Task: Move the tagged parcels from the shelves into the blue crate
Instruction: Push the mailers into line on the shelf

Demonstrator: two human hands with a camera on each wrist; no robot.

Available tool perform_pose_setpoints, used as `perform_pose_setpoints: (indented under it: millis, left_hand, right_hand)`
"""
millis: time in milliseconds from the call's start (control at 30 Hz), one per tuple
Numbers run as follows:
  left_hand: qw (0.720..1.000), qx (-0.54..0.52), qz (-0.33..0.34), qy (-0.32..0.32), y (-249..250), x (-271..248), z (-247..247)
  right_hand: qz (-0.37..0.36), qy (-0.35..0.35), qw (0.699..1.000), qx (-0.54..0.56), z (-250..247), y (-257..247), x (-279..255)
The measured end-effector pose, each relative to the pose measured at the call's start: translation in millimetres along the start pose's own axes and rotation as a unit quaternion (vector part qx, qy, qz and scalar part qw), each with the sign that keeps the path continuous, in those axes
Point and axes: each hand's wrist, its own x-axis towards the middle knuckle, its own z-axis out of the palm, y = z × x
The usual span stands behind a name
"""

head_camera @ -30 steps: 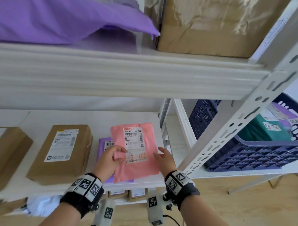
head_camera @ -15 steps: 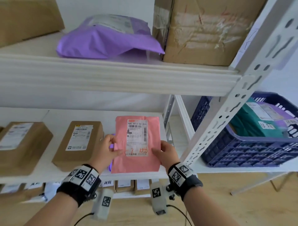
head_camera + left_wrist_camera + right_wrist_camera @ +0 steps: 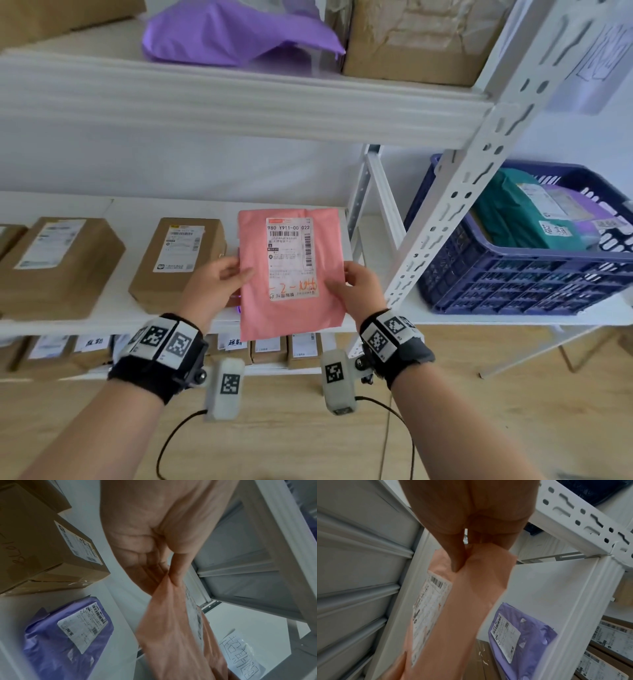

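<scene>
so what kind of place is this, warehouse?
Probably a small parcel sorting or pickup room, not a big warehouse. White slotted metal shelving holds labelled cardboard boxes and poly mailers; a blue crate already holds bagged parcels; both hands hold a pink mailer with a barcoded shipping label.

Both forearms reach forward, banded at the wrists, as the left hand (image 3: pixel 219 284) and right hand (image 3: pixel 356 291) pinch opposite side edges of a flat pink plastic mailer (image 3: pixel 291 274), thumbs in front.
</scene>
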Motion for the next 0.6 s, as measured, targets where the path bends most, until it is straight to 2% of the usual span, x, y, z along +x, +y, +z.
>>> perform_pose_setpoints:
  millis: [233, 600]
  left_hand:
    - [0.999, 0.015, 0.014, 0.025, -2.4, -8.8, 3.1]
    - [1.0, 0.01, 0.016, 0.017, -1.9, -8.4, 3.2]
  right_hand:
    - [-0.007, -0.006, 1.0, 0.009, -6.0, -2.1, -4.0]
    - [-0.01, -0.003, 1.0, 0.007, -9.8, -1.3, -5.5]
